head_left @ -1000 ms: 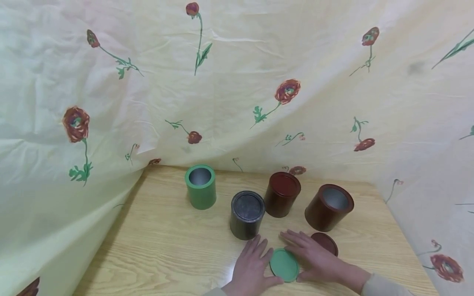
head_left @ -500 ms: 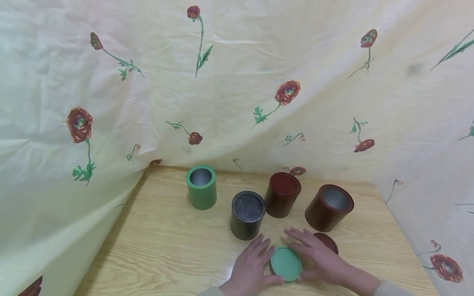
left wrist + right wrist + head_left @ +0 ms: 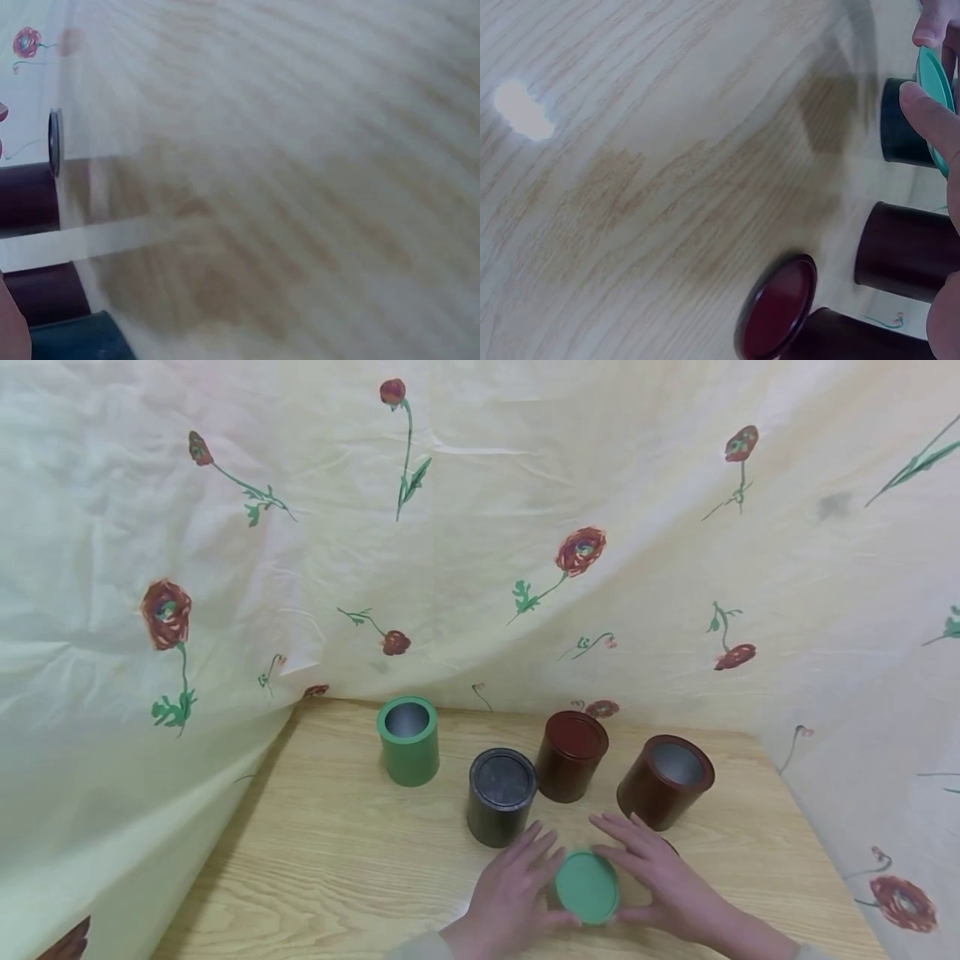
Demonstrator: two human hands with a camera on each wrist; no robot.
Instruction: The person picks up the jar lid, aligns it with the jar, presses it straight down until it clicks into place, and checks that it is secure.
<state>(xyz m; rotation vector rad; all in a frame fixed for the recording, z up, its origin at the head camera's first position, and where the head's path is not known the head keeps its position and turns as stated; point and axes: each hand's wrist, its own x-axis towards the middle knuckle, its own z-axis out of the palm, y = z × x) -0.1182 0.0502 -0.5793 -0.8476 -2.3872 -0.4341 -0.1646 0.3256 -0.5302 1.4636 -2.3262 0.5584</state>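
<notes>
A round green lid (image 3: 587,887) is held between my two hands, raised off the table. My left hand (image 3: 510,889) grips its left edge between fingers and thumb, while my right hand (image 3: 667,885) holds the opposite edge. In the right wrist view, both thumbs touch the green lid (image 3: 934,82). At the back left stands an uncovered green can (image 3: 411,760). Just beyond my hands is a black can (image 3: 498,818) with its lid on. The brown lid (image 3: 780,307) on the table is mostly hidden behind my right hand in the head view.
A lidded reddish-brown can (image 3: 570,768) stands behind the black one. To its right is an uncovered brown can (image 3: 652,789). Flowered cloth (image 3: 465,560) hangs around the back and sides of the wooden table (image 3: 322,843).
Both hands have lifted the green lid from the table and shifted slightly right and away from me. The right hand now covers more of the brown lid.
</notes>
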